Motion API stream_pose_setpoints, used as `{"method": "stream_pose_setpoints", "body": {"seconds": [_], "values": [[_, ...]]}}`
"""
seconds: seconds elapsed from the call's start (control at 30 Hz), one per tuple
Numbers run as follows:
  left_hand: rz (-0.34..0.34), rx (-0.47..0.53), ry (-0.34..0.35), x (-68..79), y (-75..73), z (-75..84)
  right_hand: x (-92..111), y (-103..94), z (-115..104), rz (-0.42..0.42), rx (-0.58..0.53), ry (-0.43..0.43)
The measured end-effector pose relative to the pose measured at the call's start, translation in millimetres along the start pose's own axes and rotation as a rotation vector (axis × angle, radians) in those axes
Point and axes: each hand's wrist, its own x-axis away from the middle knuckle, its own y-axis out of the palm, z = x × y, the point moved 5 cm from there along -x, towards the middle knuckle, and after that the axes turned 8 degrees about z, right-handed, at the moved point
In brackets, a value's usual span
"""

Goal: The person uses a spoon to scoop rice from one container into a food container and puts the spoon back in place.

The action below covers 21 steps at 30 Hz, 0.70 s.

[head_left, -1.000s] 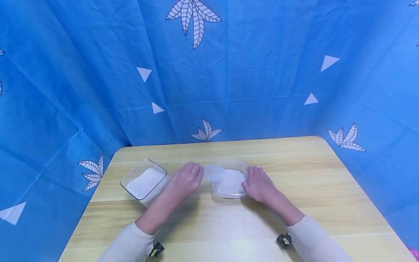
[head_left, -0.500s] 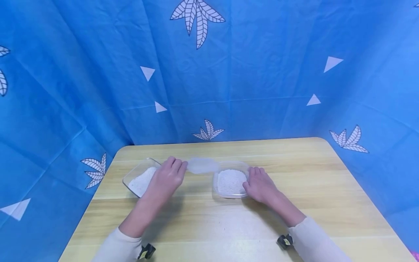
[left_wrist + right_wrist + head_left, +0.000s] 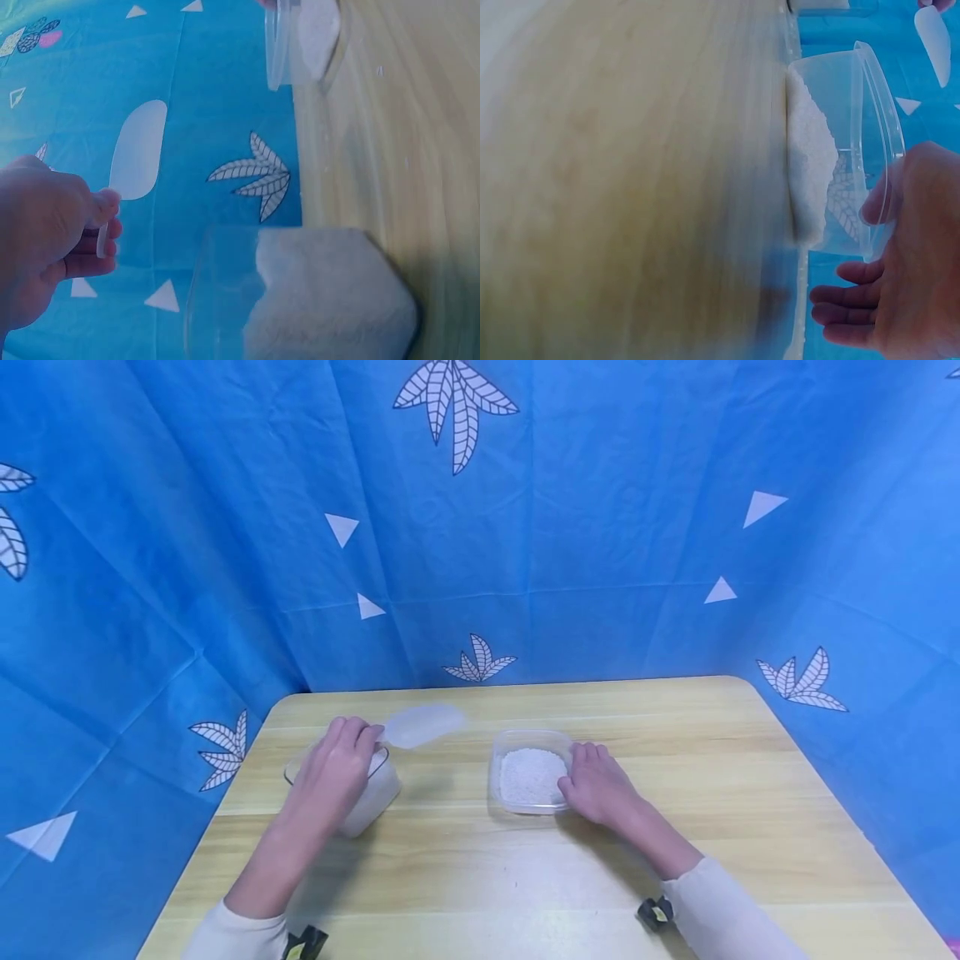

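My left hand (image 3: 339,770) pinches a white translucent plastic scoop (image 3: 423,725) by its handle. It is above a clear, dark-rimmed container (image 3: 377,797), hiding much of it in the head view. White granules (image 3: 322,300) fill part of this container in the left wrist view. The scoop's rounded blade looks bare there. My right hand (image 3: 600,785) grips the right rim of a smaller clear plastic container (image 3: 517,807), its thumb over the rim and fingers outside. A heap of white granules (image 3: 810,161) lies in this one, which stands on the table.
The light wooden table (image 3: 510,885) runs up to a blue cloth (image 3: 600,527) with leaf and triangle prints behind and at the sides. Between the two containers is a stretch of bare wood.
My left hand has carried the scoop leftward, from over the smaller container to over the dark-rimmed one. My right hand keeps its grip on the smaller container.
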Motion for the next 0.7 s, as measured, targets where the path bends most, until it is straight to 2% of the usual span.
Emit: {"method": "stream_pose_setpoints", "body": {"seconds": [0.2, 0.4, 0.7], "values": [[0.042, 0.005, -0.027, 9.9, -12.7, -16.9, 0.0, -0.6, -0.5, 0.004, 0.006, -0.006], [0.028, -0.017, -0.048, 24.1, -21.5, -34.1, -0.5, -1.0, -0.9, -0.001, 0.008, -0.006], [0.099, -0.028, -0.054, 40.7, -35.2, -55.3, -0.2, -0.5, -0.7, 0.006, 0.005, -0.004]]}}
